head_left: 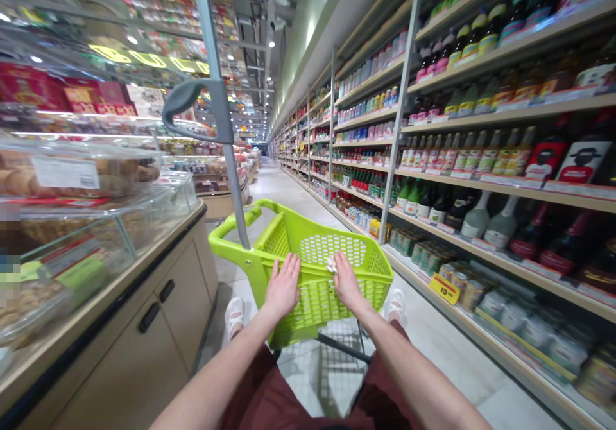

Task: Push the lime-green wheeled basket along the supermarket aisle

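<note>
A lime green plastic shopping cart (pixel 317 295) with perforated walls stands directly before me. On its near rim, toward the left, lies my left hand (pixel 283 283), its fingers stretched out and nothing seen in it. My right hand (pixel 345 281) is at the same rim further right, fingers bent together around a small crumpled white piece (pixel 332 263), perhaps tissue. A grey upright pole (pixel 235 186) with a grey looped handle (pixel 185 106) rises at the cart's left side. The part of the basket's inside that shows holds no goods.
Shelves of bottles and cans (pixel 466 154) line the right side, with a yellow price tag (pixel 443 288) low down. At left is a bakery counter (pixel 163 308) with packaged bread (pixel 72 170). A tiled aisle (pixel 274 183) runs ahead.
</note>
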The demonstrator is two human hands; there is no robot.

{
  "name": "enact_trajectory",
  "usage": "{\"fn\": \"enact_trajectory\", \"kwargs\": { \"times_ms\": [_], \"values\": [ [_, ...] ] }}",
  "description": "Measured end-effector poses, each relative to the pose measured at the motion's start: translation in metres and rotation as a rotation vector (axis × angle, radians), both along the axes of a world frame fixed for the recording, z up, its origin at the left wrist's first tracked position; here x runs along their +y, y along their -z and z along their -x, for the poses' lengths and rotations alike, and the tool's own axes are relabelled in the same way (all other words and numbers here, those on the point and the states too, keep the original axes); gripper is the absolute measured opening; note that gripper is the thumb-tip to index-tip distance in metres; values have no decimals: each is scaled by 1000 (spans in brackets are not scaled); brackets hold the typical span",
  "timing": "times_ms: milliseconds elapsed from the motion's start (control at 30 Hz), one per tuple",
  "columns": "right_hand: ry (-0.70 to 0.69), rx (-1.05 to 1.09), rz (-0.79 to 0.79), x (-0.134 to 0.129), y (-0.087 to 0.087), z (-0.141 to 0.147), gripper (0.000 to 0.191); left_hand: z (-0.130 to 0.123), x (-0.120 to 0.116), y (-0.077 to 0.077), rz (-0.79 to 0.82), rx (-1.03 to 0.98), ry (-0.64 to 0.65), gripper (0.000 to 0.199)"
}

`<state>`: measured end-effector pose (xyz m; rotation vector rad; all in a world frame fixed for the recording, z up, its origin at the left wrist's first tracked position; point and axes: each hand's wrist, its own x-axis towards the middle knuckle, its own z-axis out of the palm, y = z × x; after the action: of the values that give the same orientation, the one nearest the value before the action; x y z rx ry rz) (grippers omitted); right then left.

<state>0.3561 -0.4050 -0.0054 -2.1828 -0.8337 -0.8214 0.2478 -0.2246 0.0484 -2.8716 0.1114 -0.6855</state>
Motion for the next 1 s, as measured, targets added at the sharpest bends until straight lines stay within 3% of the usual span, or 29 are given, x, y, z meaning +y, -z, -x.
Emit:
{"fn": "enact_trajectory", "kwargs": {
  "times_ms": [233, 333, 500, 600, 767, 900, 1000],
  "values": [
    [283, 58, -73, -69, 3, -19, 51, -1, -2, 1, 29, -11, -14, 64],
    [248, 81, -132, -55, 0, -15, 52, -2, -11, 0, 51, -14, -6, 64],
    [34, 182, -157, 18, -20, 15, 56, -4, -36, -8, 60, -78, 140, 66],
    [-104, 229, -219, 38, -33, 30, 57, -12, -48, -13, 80, -94, 217, 71],
    [-220, 397, -410, 22, -36, 32, 62, -31, -68, -18, 172, 15, 357, 72],
    [-330, 484, -554, 9, -31, 25, 67, -40, -74, -17, 197, 41, 324, 60],
    [-228, 417, -520, 2, -27, 24, 65, -41, -66, -12, 113, 25, 276, 44]
  ]
}}
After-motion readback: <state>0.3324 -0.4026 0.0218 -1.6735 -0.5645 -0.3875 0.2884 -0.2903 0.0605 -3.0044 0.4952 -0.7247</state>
